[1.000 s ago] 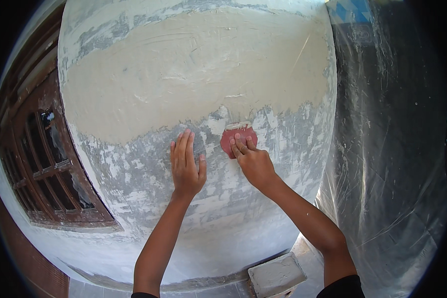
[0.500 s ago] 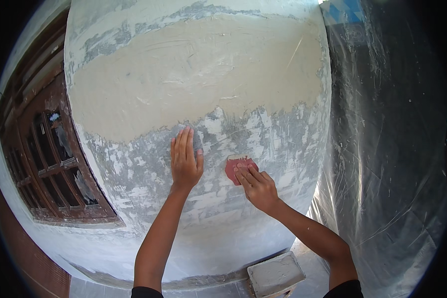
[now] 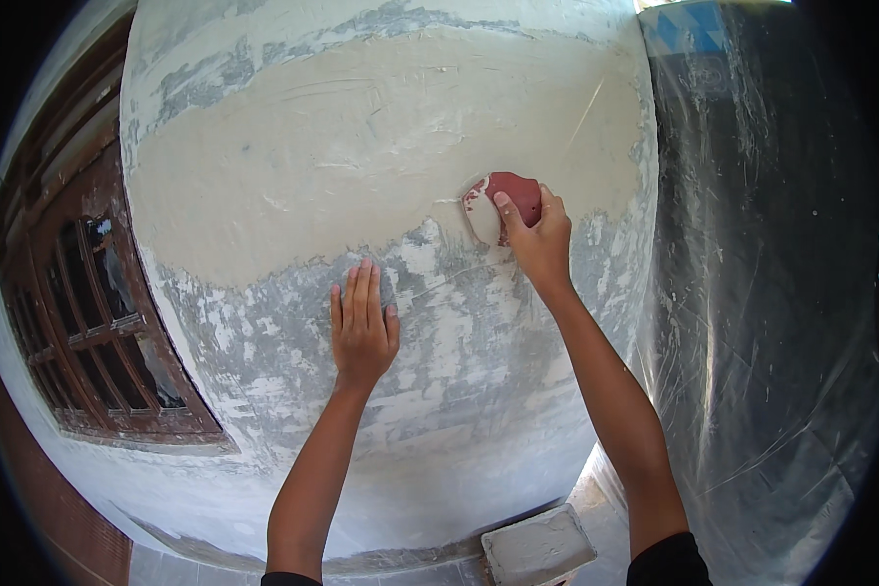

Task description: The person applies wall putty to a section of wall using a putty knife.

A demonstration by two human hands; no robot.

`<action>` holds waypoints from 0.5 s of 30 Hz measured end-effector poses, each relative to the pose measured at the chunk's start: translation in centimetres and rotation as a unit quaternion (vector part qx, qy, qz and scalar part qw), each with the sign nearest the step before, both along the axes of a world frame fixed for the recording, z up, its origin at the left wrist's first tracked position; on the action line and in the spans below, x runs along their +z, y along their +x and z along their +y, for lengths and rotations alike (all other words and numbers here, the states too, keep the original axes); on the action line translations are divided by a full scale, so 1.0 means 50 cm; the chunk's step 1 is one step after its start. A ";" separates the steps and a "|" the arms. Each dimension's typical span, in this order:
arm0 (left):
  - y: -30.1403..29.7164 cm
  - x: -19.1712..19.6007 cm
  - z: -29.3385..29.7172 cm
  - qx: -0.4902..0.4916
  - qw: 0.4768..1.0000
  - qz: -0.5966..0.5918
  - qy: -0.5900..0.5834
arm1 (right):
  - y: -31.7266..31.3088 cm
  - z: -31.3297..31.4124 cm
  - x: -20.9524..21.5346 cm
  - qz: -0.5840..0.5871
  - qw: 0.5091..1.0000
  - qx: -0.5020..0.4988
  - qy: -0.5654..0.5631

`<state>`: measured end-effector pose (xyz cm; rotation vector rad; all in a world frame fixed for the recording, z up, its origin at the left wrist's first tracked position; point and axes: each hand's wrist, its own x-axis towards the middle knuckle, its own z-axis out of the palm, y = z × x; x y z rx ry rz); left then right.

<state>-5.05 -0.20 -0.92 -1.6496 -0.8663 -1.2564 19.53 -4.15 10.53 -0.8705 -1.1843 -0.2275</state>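
My right hand (image 3: 543, 232) grips a flat dark-red scraper (image 3: 520, 193), thumb across its face. Pale filler smears the left part of the scraper, which is at the lower right of a broad beige band of filler (image 3: 303, 146) on the wall. Lower and to the left, my left hand (image 3: 363, 327) lies flat against the patchy grey-and-white wall (image 3: 459, 332), fingers stretched upward and holding nothing. Its fingertips are just under the ragged lower edge of the beige band. Whether the scraper touches the wall I cannot tell.
A rectangular tray (image 3: 537, 549) of pale filler stands low at the foot of the wall. On the left is a brown wooden window frame (image 3: 117, 327) with dark panes. Clear plastic sheeting (image 3: 752, 322) hangs over a dark surface along the right side.
My right hand has moved up and slightly right with the scraper, from the grey area to the beige band, turning its filler-smeared face into view. My left hand has barely moved.
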 end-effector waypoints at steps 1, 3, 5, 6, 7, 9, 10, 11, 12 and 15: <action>0.002 0.000 0.001 0.002 1.000 0.002 0.004 | 0.000 0.006 0.010 -0.010 1.000 0.000 -0.003; -0.004 -0.002 0.002 0.005 1.000 0.002 0.005 | -0.004 0.023 0.018 -0.052 0.997 -0.046 -0.013; -0.006 -0.002 0.003 0.005 1.000 0.002 0.007 | 0.006 0.029 0.033 -0.009 1.000 -0.019 -0.007; -0.005 -0.001 0.002 0.007 1.000 0.002 0.006 | 0.023 0.032 0.044 0.027 0.999 0.007 -0.023; -0.003 -0.001 0.002 0.010 1.000 0.003 0.005 | 0.025 0.036 0.042 0.026 0.999 0.007 -0.022; -0.006 -0.005 0.005 0.012 1.000 0.000 0.000 | 0.009 0.037 0.036 0.036 0.994 0.094 0.034; -0.007 -0.006 0.006 0.013 1.000 -0.001 -0.005 | -0.006 0.036 0.022 -0.025 0.999 -0.006 0.021; -0.005 -0.004 0.005 0.011 1.000 0.000 -0.006 | -0.001 0.038 0.021 -0.024 0.999 -0.009 0.020; -0.004 -0.002 0.004 0.007 1.000 0.000 -0.007 | 0.007 0.044 0.023 -0.006 1.000 0.007 0.003; 0.000 -0.002 0.006 0.006 1.000 0.000 -0.004 | 0.030 0.050 0.036 0.044 0.998 0.043 -0.004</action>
